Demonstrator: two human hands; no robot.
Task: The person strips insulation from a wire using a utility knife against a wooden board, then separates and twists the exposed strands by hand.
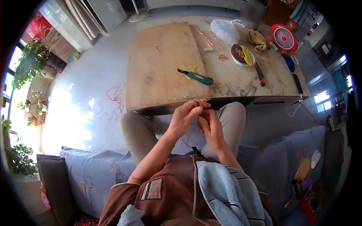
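My left hand (184, 117) and my right hand (212, 127) meet above my lap, just off the table's front edge. Fingers of both are pinched together around something small and dark reddish-brown (197, 106), mostly hidden by the fingertips, so its kind does not show. Closest to them on the wooden board (158, 56) lies a green utility knife (201, 78) with its dark blade out to the left. Small yellow scraps (171, 99) are scattered near the board's front edge.
On the stone tabletop (233, 81) are a round container (237, 62) with coiled yellow wire (247, 56), a red-and-black hand tool (260, 75), copper strands (204, 37), a white plastic bag (225, 31), and a red fan (284, 37). Reddish strands (115, 98) litter the floor.
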